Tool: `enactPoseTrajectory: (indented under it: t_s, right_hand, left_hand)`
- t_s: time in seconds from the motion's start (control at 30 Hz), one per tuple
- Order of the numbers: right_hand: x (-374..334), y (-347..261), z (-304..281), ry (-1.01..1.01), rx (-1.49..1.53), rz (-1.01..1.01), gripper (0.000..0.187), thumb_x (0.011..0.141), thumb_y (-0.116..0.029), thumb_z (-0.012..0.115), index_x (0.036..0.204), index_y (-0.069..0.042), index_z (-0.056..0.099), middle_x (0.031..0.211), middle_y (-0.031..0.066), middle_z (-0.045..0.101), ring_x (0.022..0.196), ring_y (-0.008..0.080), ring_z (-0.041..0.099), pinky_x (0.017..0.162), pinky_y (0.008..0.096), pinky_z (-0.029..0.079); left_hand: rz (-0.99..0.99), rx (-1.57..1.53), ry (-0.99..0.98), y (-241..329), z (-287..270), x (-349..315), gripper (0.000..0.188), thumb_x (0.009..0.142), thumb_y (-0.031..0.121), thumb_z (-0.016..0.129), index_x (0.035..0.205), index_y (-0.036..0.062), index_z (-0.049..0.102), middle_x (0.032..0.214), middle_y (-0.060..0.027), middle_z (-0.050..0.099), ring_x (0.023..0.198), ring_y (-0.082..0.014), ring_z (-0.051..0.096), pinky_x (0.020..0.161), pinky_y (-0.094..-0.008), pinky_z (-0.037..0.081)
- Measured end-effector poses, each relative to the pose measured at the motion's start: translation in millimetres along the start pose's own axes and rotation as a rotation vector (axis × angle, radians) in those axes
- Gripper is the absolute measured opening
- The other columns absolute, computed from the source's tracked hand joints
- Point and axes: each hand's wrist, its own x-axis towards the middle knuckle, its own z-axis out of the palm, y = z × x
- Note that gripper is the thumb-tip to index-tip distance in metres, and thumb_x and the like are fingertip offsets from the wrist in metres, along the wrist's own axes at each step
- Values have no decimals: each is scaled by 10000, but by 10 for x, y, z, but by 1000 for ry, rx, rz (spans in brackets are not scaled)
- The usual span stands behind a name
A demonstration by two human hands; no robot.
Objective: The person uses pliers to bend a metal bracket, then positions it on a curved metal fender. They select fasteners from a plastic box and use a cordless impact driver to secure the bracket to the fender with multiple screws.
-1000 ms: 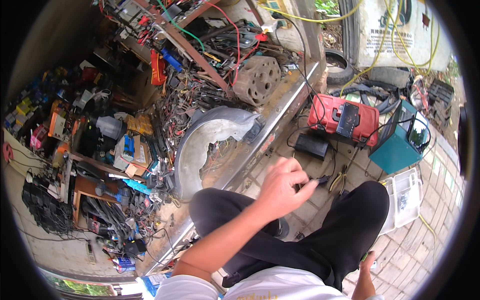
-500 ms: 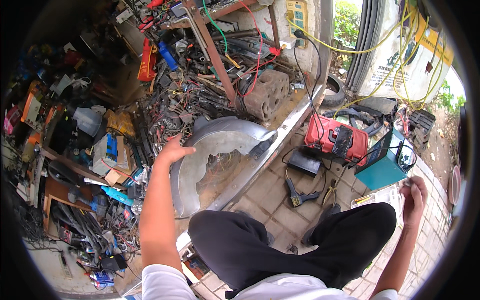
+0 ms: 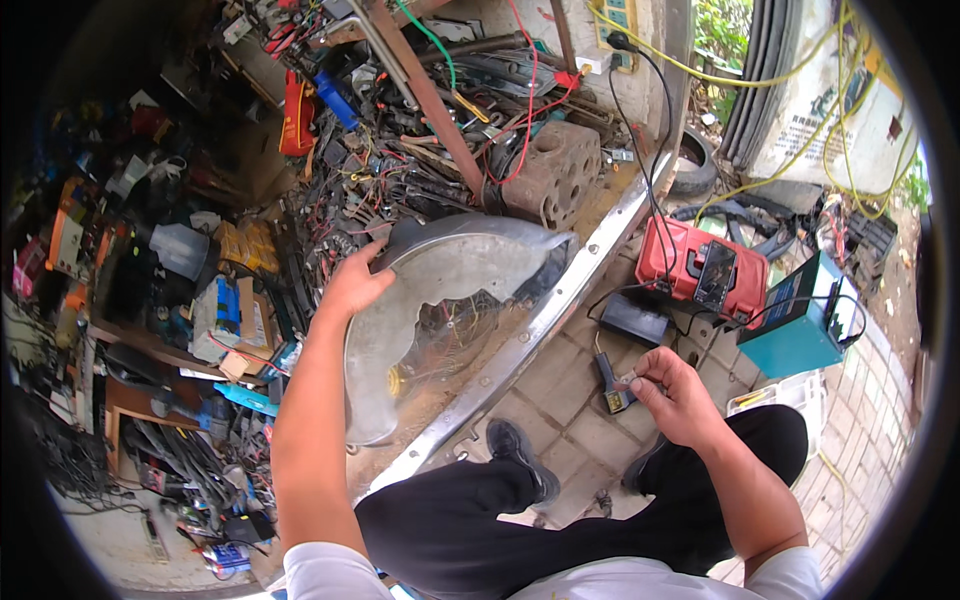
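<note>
A curved grey panel (image 3: 388, 345) with a jagged inner edge leans on a metal-edged bench, loose wires showing through its gap. My left hand (image 3: 358, 285) grips its upper left rim, thumb over the pale face and fingers toward the outer side. Over the paving, my right hand (image 3: 678, 398) is closed in a pinch. Whatever sits between its fingertips is too small to make out. Just beneath those fingertips lies a black soldering gun (image 3: 612, 385), its handle partly covered by the hand.
Right of the bench stand a black box (image 3: 634, 318), a red case (image 3: 690, 255) with a phone on it, a teal battery-like box (image 3: 795, 325) and a clear tray (image 3: 812, 392). A rusty metal block (image 3: 550, 172) and heaped tools and wires crowd the bench behind.
My right hand has swung left from beside the teal box to above the soldering gun. My left hand stays at the panel's rim. The whole view has shifted slightly.
</note>
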Motion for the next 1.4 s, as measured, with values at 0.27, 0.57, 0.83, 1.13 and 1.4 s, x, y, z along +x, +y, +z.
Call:
enactPoseTrajectory:
  t_s: [0.27, 0.57, 0.83, 1.13, 1.4]
  right_hand:
    - [198, 260, 319, 79, -125, 69, 216, 958, -135, 613, 1087, 37, 628, 951, 81, 681, 842, 126, 590, 761, 288, 490]
    - [930, 974, 1591, 260, 531, 409, 165, 886, -101, 698, 986, 21, 653, 852, 57, 662, 701, 131, 597, 637, 287, 492]
    - [1327, 1103, 1739, 216, 432, 452, 142, 847, -91, 726, 907, 25, 670, 759, 59, 663, 578, 138, 597, 552, 287, 495]
    - [1400, 979, 1769, 253, 362, 549, 158, 843, -61, 729, 933, 55, 669, 766, 76, 678, 530, 119, 580, 491, 269, 476]
    - [1417, 965, 1742, 258, 383, 545, 175, 856, -57, 720, 964, 64, 655, 778, 96, 687, 525, 125, 583, 496, 257, 479]
  left_hand:
    - [34, -13, 294, 673, 292, -660, 647, 756, 261, 663, 1364, 56, 578, 1226, -249, 655, 1114, -381, 651, 971, -408, 505]
    - [42, -33, 397, 678, 954, -1233, 555, 773, 224, 670, 1308, 81, 629, 1203, -212, 668, 1040, -371, 676, 900, -444, 547]
    - [85, 31, 325, 498, 1146, -1036, 503, 791, 155, 651, 1283, 51, 629, 1272, -182, 650, 1115, -345, 659, 947, -414, 543]
    - [35, -205, 262, 385, 1146, -945, 501, 767, 56, 667, 1264, 10, 633, 1223, -201, 665, 1094, -357, 668, 944, -405, 539]
    - [187, -182, 255, 404, 1152, -872, 501, 759, 53, 665, 1257, 1, 636, 1238, -200, 660, 1104, -358, 661, 945, -401, 536]
